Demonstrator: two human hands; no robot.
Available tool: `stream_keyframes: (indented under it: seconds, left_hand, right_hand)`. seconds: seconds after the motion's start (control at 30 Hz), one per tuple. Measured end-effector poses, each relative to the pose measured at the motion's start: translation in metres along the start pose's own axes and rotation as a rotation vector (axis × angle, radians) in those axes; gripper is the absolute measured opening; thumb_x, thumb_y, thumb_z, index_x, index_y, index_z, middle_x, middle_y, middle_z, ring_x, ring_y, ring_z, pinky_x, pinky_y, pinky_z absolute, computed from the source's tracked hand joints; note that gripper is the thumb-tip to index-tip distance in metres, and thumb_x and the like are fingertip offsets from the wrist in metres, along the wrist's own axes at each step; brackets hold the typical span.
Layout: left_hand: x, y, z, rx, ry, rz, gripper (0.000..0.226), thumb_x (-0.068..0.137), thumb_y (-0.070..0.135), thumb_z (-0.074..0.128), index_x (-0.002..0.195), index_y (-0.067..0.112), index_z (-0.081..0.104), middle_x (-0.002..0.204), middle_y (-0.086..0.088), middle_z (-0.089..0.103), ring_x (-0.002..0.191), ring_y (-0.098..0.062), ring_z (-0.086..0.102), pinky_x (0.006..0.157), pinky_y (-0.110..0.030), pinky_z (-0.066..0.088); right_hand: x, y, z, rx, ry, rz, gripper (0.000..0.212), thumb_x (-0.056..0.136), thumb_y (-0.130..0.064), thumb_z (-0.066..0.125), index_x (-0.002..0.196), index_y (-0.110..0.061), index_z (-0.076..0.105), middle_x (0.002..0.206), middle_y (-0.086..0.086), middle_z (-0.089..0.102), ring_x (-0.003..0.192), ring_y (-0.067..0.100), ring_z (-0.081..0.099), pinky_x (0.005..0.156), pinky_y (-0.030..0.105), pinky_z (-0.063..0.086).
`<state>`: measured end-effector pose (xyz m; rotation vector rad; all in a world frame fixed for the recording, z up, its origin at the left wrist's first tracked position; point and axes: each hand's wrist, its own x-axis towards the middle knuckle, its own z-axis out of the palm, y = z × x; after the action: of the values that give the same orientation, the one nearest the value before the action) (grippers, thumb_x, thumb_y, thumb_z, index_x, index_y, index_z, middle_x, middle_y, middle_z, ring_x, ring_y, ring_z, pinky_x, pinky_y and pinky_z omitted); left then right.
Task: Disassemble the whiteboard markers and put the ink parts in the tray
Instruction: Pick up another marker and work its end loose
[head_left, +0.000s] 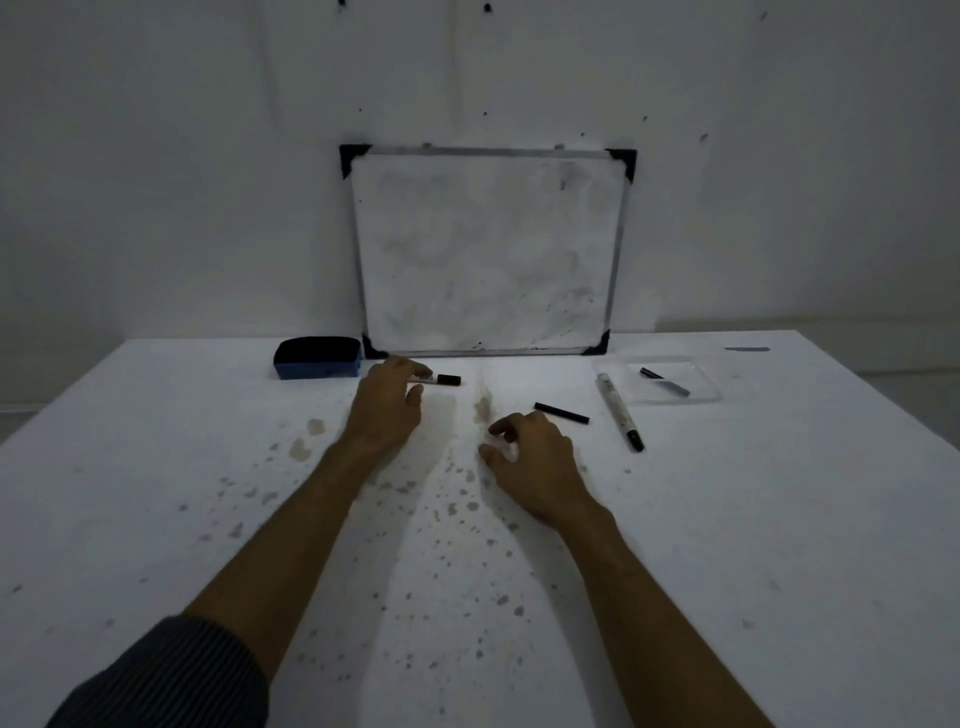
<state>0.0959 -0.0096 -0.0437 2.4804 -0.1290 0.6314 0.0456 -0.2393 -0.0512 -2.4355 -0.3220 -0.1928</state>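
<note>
Item: marker disassembly, second marker being taken up. Landmark for all places: the clear tray, which sits at the far right of the white table. Your left hand reaches far left of the tray, fingers curled over the white barrel of a capped whiteboard marker; its black cap end pokes out toward the tray. Whether the fingers have closed on it or only rest on it cannot be told. Your right hand hovers loose and half-curled between that marker and the tray, holding nothing. In the tray: one ink part, dark with a greyish end, lying slantwise. Just left of the tray: a marker barrel with a black end toward you, seemingly already stripped. Left of that barrel: a loose black cap or end piece, just beyond your right fingertips. Further left than all, past your left hand: a blue eraser. Behind, left of the tray: a smudged whiteboard leaning on the wall. Judged next: lift the marker toward you, bring the right hand to its cap end, pull or twist apart, then carry the ink part to the tray.
</note>
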Motion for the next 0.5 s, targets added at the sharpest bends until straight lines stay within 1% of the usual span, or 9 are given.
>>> stream_keyframes:
  seconds: [0.07, 0.13, 0.2, 0.27, 0.33, 0.4, 0.47, 0.5]
  left_hand:
    - [0.012, -0.019, -0.005, 0.089, -0.037, 0.028, 0.024, 0.093, -0.001, 0.063, 0.115, 0.001, 0.074, 0.117, -0.021, 0.070, 0.108, -0.040, 0.063, 0.095, -0.045, 0.049]
    - [0.018, -0.032, -0.002, 0.129, -0.046, 0.084, 0.024, 0.095, 0.006, 0.059, 0.112, -0.002, 0.074, 0.113, -0.024, 0.072, 0.102, -0.042, 0.067, 0.091, -0.047, 0.051]
    - [0.019, -0.039, 0.004, 0.158, -0.042, 0.111, 0.027, 0.098, 0.013, 0.058, 0.114, -0.002, 0.073, 0.113, -0.023, 0.074, 0.103, -0.041, 0.067, 0.092, -0.047, 0.050]
    - [0.023, -0.043, 0.011, 0.165, -0.022, 0.115, 0.025, 0.098, 0.015, 0.063, 0.116, 0.003, 0.075, 0.112, -0.018, 0.076, 0.103, -0.039, 0.067, 0.094, -0.046, 0.049]
    - [0.027, -0.042, 0.015, 0.166, -0.008, 0.133, 0.019, 0.096, 0.018, 0.068, 0.108, 0.008, 0.080, 0.098, -0.013, 0.079, 0.090, -0.035, 0.069, 0.085, -0.042, 0.052]
    - [0.027, -0.036, 0.011, 0.203, 0.011, 0.172, 0.017, 0.093, 0.022, 0.071, 0.100, 0.011, 0.083, 0.086, -0.011, 0.079, 0.079, -0.034, 0.069, 0.074, -0.040, 0.052]
    - [0.020, -0.022, 0.003, 0.197, 0.013, 0.146, 0.017, 0.093, 0.025, 0.073, 0.100, 0.014, 0.084, 0.086, -0.011, 0.079, 0.080, -0.033, 0.068, 0.070, -0.040, 0.052]
    - [0.014, -0.014, -0.001, 0.181, 0.013, 0.113, 0.017, 0.093, 0.027, 0.072, 0.101, 0.016, 0.084, 0.089, -0.009, 0.079, 0.084, -0.031, 0.068, 0.071, -0.040, 0.053]
  right_hand:
    - [-0.002, 0.003, 0.009, -0.055, 0.056, -0.014, 0.044, 0.091, -0.054, 0.065, 0.125, -0.025, 0.067, 0.120, 0.000, 0.062, 0.111, 0.019, 0.059, 0.095, 0.036, 0.039]
    - [0.000, 0.007, 0.012, -0.057, 0.093, -0.032, 0.045, 0.090, -0.056, 0.064, 0.124, -0.026, 0.067, 0.118, -0.002, 0.063, 0.109, 0.018, 0.059, 0.094, 0.035, 0.038]
    - [0.001, 0.009, 0.012, -0.017, 0.099, -0.024, 0.042, 0.090, -0.057, 0.064, 0.121, -0.028, 0.068, 0.113, -0.005, 0.064, 0.105, 0.015, 0.060, 0.092, 0.033, 0.039]
    - [0.003, 0.010, 0.012, 0.050, 0.115, -0.004, 0.039, 0.090, -0.057, 0.065, 0.117, -0.029, 0.069, 0.107, -0.007, 0.064, 0.099, 0.014, 0.063, 0.090, 0.033, 0.045]
    - [0.004, 0.011, 0.010, 0.137, 0.122, 0.028, 0.037, 0.090, -0.055, 0.067, 0.115, -0.029, 0.069, 0.103, -0.008, 0.067, 0.094, 0.013, 0.065, 0.086, 0.033, 0.051]
    - [0.004, 0.009, 0.007, 0.169, 0.122, 0.048, 0.035, 0.090, -0.054, 0.068, 0.114, -0.027, 0.069, 0.100, -0.008, 0.069, 0.093, 0.012, 0.066, 0.078, 0.028, 0.050]
    - [0.002, 0.007, 0.004, 0.178, 0.115, 0.058, 0.036, 0.090, -0.053, 0.069, 0.115, -0.027, 0.069, 0.101, -0.008, 0.069, 0.094, 0.012, 0.066, 0.076, 0.027, 0.047]
    - [0.001, 0.007, 0.004, 0.194, 0.106, 0.056, 0.039, 0.090, -0.054, 0.069, 0.117, -0.027, 0.068, 0.103, -0.008, 0.069, 0.095, 0.012, 0.066, 0.078, 0.028, 0.050]
